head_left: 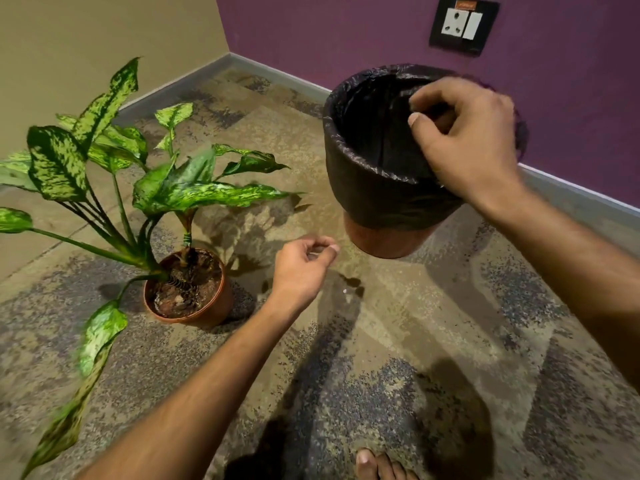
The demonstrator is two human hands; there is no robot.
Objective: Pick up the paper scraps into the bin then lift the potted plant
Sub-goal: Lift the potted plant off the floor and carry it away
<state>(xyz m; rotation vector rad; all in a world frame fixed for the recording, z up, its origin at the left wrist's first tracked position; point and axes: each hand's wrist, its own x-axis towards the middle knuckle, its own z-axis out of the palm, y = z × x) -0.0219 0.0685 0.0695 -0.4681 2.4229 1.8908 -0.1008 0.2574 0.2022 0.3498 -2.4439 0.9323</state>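
The bin (pixel 349 157), a round tub lined with a black bag, stands on the floor by the purple wall. My right hand (pixel 464 140) hovers over its far-right rim, fingers curled in a loose pinch, with no scrap visible in it. My left hand (pixel 304 268) hangs above the floor between bin and plant, fingers curled toward the thumb; whether it holds a scrap is unclear. One tiny white paper scrap (pixel 344 291) lies on the floor just right of that hand. The potted plant (pixel 188 289), with speckled green leaves in a brown pot, stands upright to the left.
Long leaves (pixel 100 337) droop forward from the pot toward the lower left. The beige and purple walls meet in a corner behind. A wall socket (pixel 462 24) sits above the bin. My bare foot (pixel 379 467) is at the bottom edge on the mottled carpet.
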